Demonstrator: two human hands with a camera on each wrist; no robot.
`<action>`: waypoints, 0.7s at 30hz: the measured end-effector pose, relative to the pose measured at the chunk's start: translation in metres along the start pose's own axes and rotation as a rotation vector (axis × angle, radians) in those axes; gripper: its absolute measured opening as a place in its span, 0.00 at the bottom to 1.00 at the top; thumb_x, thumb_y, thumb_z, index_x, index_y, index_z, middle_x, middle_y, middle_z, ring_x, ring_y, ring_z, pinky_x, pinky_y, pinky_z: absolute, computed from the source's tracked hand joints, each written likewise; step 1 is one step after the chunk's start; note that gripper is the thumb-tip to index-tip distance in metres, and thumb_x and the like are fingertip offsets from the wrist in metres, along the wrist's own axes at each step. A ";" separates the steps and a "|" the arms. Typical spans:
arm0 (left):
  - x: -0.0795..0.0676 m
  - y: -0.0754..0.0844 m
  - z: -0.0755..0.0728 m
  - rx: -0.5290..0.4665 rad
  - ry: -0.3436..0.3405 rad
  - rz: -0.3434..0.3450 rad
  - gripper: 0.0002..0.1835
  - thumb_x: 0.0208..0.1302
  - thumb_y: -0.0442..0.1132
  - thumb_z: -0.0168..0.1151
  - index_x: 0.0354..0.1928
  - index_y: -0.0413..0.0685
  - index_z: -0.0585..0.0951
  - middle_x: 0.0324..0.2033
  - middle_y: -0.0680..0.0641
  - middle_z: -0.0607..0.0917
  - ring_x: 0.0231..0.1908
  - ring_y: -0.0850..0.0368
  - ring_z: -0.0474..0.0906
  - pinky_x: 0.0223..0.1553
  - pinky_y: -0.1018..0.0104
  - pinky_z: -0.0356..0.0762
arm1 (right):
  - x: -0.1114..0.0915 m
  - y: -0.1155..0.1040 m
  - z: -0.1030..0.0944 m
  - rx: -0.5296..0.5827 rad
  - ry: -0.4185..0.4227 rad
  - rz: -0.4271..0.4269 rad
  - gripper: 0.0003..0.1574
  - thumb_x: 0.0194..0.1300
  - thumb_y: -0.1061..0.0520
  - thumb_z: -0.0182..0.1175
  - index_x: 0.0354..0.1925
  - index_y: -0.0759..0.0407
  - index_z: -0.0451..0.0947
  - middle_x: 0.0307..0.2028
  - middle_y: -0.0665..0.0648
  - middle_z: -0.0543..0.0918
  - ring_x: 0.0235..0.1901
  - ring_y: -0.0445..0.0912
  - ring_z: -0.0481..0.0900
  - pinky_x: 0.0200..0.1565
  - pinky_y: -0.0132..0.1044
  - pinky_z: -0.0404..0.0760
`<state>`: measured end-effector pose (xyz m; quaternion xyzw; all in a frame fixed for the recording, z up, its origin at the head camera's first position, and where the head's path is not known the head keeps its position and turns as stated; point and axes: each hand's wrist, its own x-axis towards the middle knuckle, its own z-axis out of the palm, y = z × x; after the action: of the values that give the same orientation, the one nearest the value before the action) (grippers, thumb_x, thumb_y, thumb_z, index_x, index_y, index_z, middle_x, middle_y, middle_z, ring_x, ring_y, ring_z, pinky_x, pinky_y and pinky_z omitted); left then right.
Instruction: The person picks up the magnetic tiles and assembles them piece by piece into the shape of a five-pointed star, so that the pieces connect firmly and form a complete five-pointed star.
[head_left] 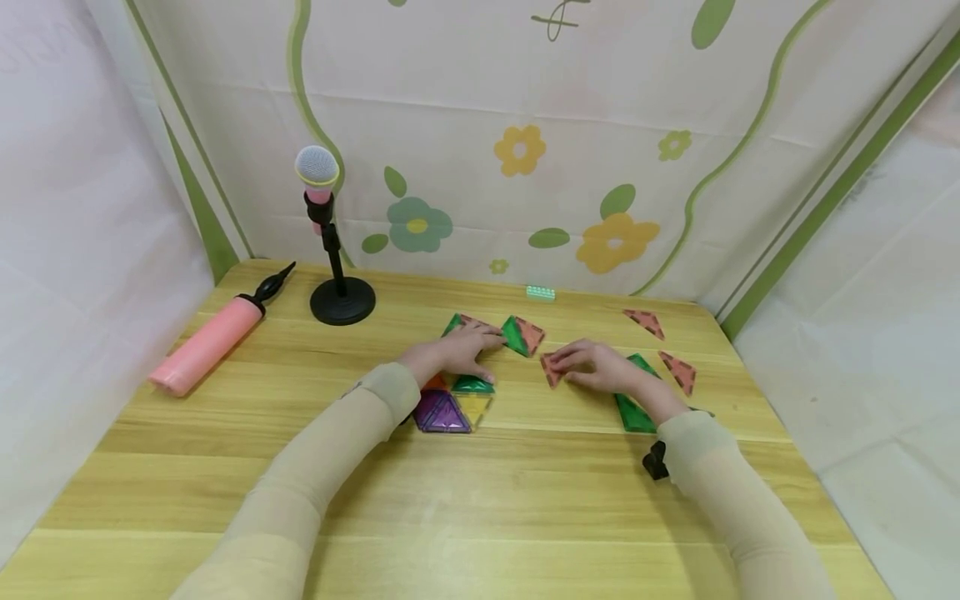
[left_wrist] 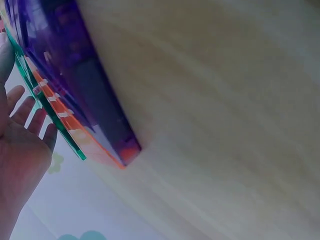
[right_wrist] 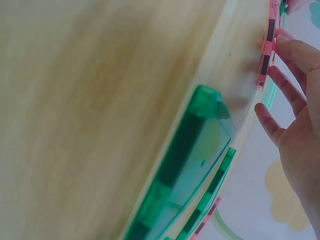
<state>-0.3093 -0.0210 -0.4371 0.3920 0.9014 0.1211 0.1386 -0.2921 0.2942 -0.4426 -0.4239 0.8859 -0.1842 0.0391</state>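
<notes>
My left hand (head_left: 461, 348) rests over a cluster of translucent magnetic tiles, fingers stretched toward a green-and-red tile pair (head_left: 523, 335). Around it are a green tile (head_left: 473, 385), purple tiles (head_left: 442, 412), a yellow tile (head_left: 474, 407) and an orange tile (left_wrist: 67, 112), partly hidden. To the right, my right hand (head_left: 596, 367) has thumb and fingertips at a red triangular magnetic tile (head_left: 551, 369), pinching it near the tabletop. In the right wrist view this red tile (right_wrist: 267, 50) shows edge-on at the fingertips, with the other fingers spread.
Green tiles (head_left: 633, 412) lie under my right wrist. Two red triangles (head_left: 647, 322) (head_left: 678, 372) lie further right. A small mint block (head_left: 540, 292) sits at the table's back edge. A microphone on a stand (head_left: 337, 283) and a pink hand pump (head_left: 212, 343) stand at left.
</notes>
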 end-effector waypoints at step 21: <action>-0.009 0.025 0.008 0.016 0.044 0.097 0.46 0.58 0.60 0.62 0.72 0.46 0.57 0.70 0.44 0.59 0.71 0.47 0.50 0.70 0.49 0.44 | 0.001 -0.013 0.000 0.028 0.070 0.037 0.13 0.57 0.56 0.68 0.43 0.47 0.84 0.52 0.51 0.79 0.54 0.49 0.74 0.54 0.49 0.74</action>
<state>-0.2837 -0.0106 -0.4344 0.4336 0.8851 0.1289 0.1094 -0.2835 0.2857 -0.4384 -0.4003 0.8917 -0.2107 0.0173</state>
